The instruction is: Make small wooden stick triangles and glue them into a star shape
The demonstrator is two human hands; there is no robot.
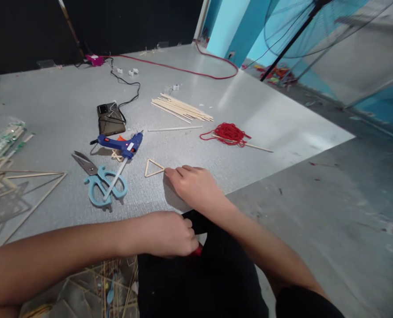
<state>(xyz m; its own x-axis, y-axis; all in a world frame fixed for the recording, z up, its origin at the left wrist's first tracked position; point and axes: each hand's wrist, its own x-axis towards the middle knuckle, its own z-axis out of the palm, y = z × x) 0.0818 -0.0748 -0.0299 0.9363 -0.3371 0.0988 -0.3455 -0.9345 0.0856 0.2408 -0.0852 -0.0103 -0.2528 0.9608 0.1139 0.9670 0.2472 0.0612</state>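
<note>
Pale grey table (169, 198) spreads before a black panel (133, 26), with a blue wall (227, 26) beyond its far right corner and bare floor (299, 221) along its right side; a red cable (169, 67) curves over the far end. Near the front edge lies a small wooden triangle (146, 168), flat, its right corner at the fingertips of the right hand (196, 183); those fingers are bent and close together, though I cannot tell whether they pinch the corner or merely touch it. Nearer the body, the left hand (173, 232) hangs before dark clothing (199, 282), fingers curled together; something red (198, 250) shows just by their tips, blurred, and whether they clamp it I cannot tell. Left of the triangle sits a blue glue gun (128, 147), its white glue stick (116, 176) reaching across the handles of the open scissors (90, 168); just behind the gun lies a phone (112, 119); farther back and right are a pile of sticks (181, 109) and a tangle of red yarn (229, 134); at far left stands a stick frame (47, 207) beside a plastic packet (4, 139).
</note>
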